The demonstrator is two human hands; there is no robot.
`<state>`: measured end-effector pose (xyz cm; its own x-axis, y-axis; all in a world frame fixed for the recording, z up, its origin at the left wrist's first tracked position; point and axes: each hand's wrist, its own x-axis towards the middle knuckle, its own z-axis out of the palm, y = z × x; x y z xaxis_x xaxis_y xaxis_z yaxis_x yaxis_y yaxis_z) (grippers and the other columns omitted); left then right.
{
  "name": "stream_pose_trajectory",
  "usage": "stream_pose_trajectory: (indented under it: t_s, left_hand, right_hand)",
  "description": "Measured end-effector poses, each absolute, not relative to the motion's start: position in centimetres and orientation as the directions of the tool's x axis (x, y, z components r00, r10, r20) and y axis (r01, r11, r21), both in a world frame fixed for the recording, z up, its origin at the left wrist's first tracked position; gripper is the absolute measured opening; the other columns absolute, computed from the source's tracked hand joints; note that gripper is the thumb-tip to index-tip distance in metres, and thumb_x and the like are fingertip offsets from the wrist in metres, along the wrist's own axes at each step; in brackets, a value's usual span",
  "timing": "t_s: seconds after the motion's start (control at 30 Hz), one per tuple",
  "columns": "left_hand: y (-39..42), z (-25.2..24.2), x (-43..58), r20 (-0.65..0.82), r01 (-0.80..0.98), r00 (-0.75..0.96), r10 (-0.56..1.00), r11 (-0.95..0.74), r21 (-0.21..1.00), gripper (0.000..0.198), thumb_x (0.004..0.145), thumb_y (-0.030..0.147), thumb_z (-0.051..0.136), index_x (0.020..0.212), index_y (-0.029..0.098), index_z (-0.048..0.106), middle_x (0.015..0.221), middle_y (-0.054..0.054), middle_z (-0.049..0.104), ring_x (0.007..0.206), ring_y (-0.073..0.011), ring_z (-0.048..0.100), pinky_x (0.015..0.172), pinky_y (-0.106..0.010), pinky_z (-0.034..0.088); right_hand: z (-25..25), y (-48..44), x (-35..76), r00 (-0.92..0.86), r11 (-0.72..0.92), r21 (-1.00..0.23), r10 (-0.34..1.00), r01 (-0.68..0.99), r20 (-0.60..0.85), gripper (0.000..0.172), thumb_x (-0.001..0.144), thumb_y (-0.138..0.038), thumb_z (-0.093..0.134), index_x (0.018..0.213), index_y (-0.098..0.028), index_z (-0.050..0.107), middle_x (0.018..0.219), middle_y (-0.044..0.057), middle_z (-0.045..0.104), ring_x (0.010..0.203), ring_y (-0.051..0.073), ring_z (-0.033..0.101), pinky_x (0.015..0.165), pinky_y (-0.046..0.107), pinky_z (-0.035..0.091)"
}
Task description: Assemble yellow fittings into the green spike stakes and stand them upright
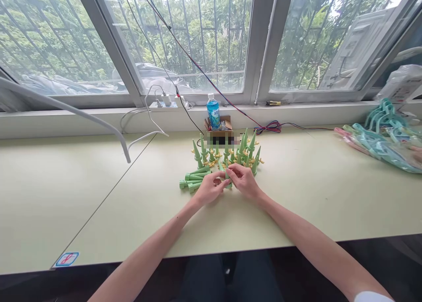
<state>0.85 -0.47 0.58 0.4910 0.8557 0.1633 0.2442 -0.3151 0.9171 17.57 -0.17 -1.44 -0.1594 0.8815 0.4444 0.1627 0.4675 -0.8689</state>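
Around my work, toward the far edge of the pale green table (313, 196), stands a cluster of upright green plastic cones (244, 147) with small yellow plastic pieces (261, 160) scattered at their feet. More green cones lying on their sides (194, 181) sit just left of my hands. Behind the cluster, against the far edge, is a small brown cardboard box (227, 125) with a blue plastic drink bottle (213, 112) standing in it. Red and black wires (273, 127) run along that edge, a white power strip (168, 100) rests on the sill, and a white curved tube (82, 115) arcs over the left part of the table. Teal plastic hangers (382, 132) are heaped at the right edge, and a small blue-and-red sticker (67, 258) marks the near left corner.

The front of the box is blurred, so I cannot read it. The hangers are cut off by the frame, and something pinkish beside them is too unclear to name.

My left hand (209, 188) and right hand (244, 180) meet near the table's middle, just in front of the cluster. Both are closed, fingertips pinching one green plastic cone-shaped spike (227, 175) between them. My fingers hide most of it.
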Motion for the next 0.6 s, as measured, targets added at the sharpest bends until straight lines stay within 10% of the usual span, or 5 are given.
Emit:
stream_pose_trajectory:
  t_s: [0.23, 0.6]
  left_hand:
    - [0.5, 0.4, 0.3, 0.295, 0.324, 0.274, 0.915, -0.377, 0.868, 0.031, 0.083, 0.047, 0.063, 0.084, 0.016, 0.063, 0.068, -0.001, 0.062, 0.048, -0.0101, 0.053, 0.045, -0.022, 0.044]
    - [0.7, 0.8, 0.0, 0.375, 0.318, 0.095, 0.922, -0.385, 0.866, 0.032, 0.088, 0.048, 0.056, 0.099, 0.018, 0.062, 0.092, -0.006, 0.067, 0.057, -0.0117, 0.059, 0.044, -0.021, 0.043]
  right_hand:
    - [-1.4, 0.0, 17.7, -0.115, 0.494, -0.801, 0.866, 0.338, 0.486, 0.032, 0.097, -0.045, 0.046, 0.086, -0.018, 0.059, 0.061, -0.002, 0.051, 0.051, 0.011, 0.043, 0.05, 0.024, 0.035]
    - [-1.6, 0.2, 17.8, -0.27, 0.548, -0.601, 0.827, 0.582, 0.493, 0.015, 0.09, -0.03, 0.059, 0.083, -0.019, 0.066, 0.073, 0.002, 0.06, 0.059, 0.013, 0.05, 0.058, 0.025, 0.038]
